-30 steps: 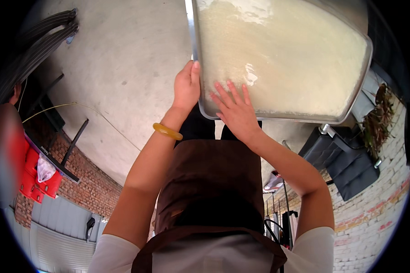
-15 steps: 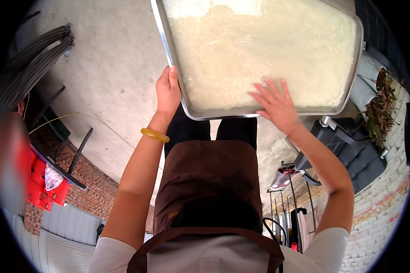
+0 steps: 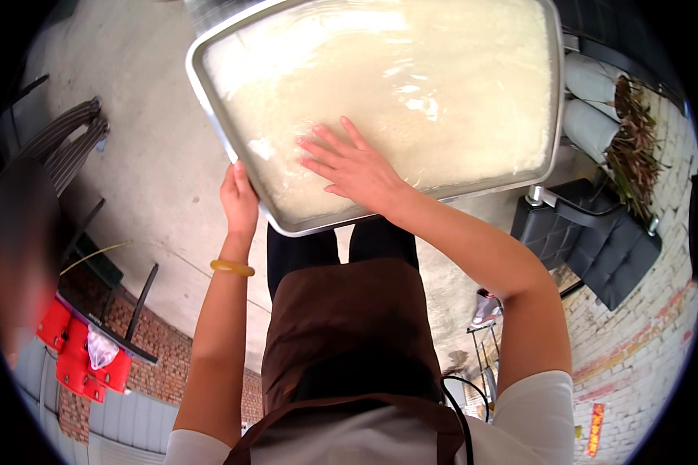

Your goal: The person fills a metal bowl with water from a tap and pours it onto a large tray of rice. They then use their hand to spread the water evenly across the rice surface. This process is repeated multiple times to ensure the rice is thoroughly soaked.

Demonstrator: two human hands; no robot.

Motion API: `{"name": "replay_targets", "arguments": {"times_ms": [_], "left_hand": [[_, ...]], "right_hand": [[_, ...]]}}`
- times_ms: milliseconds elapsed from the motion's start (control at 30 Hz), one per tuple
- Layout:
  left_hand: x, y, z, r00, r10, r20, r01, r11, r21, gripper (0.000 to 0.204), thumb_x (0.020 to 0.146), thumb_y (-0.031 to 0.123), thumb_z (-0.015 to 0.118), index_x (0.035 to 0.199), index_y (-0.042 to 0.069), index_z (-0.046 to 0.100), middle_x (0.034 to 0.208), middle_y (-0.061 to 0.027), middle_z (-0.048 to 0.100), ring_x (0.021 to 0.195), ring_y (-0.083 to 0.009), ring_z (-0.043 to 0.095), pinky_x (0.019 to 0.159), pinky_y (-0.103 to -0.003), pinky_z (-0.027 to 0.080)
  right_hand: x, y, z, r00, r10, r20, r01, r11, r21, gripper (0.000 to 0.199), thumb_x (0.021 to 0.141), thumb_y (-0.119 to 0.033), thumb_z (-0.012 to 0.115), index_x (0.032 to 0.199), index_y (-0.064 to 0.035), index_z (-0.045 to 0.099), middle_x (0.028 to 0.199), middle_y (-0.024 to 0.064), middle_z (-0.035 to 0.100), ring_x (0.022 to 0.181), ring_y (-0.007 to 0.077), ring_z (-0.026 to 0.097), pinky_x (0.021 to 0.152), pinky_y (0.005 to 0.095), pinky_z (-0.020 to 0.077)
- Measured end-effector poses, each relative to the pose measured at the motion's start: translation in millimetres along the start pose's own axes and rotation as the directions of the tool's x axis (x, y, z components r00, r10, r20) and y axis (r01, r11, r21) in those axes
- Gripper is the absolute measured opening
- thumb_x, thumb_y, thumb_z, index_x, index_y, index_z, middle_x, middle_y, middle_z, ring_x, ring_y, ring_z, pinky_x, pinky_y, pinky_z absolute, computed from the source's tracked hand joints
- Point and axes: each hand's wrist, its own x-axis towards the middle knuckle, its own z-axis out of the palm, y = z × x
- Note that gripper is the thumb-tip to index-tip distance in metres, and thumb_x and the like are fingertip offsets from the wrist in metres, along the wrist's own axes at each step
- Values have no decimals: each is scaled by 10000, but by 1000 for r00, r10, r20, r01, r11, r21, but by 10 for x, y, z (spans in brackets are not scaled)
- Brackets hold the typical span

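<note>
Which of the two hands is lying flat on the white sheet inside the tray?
The right hand: its fingers are spread on the white sheet. The left hand only grips the rim of the metal tray and wears a yellow bangle.

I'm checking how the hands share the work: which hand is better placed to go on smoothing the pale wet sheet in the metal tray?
Right. The right hand lies flat on the pale wet sheet, fingers spread. The left hand grips the rectangular metal tray's near-left rim.

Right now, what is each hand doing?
Left hand: closed on the metal tray's edge.
Right hand: open, fingers flat on the white sheet.
</note>
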Motion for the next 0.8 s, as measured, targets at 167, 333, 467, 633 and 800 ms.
{"name": "replay_targets", "arguments": {"times_ms": [167,333,467,633,800], "left_hand": [[-45,74,47,999,19,-43,-19,1000,12,381,927,314,322,941,6,545,661,23,476,557,-49,388,484,-201,331],[-43,106,87,997,55,-62,-57,998,-20,378,927,325,315,870,24,536,623,34,448,519,-42,368,444,-200,308],[-31,18,51,1000,0,-31,-1,1000,-25,385,930,319,316,902,6,537,665,26,473,559,-46,389,478,-196,324],[-49,84,101,998,11,-66,-13,1000,-28,385,925,337,324,861,21,535,628,34,458,524,-41,376,444,-194,310],[-38,10,83,996,-42,-77,40,999,-27,401,928,337,313,934,4,535,688,20,489,572,-46,398,480,-198,331]], "right_hand": [[-364,383,-268,995,72,64,-62,986,-152,523,749,-71,501,1247,-183,392,1357,-18,281,1261,192,240,1056,454,119],[-734,759,-581,976,210,65,-189,953,-238,535,753,-61,494,1254,-208,377,1357,-35,281,1260,197,246,1055,457,114],[-931,1075,-832,955,288,64,-256,916,-308,527,755,-100,515,1249,-230,384,1356,-43,283,1264,203,237,1052,462,108],[-1010,1464,-1219,927,372,-35,-352,839,-415,521,757,-161,554,1246,-233,389,1354,-25,287,1273,211,217,1045,471,112],[-1059,1930,-1420,890,422,-172,-447,734,-511,532,765,-192,564,1262,-205,374,1365,4,270,1267,224,227,1032,454,158]]}}
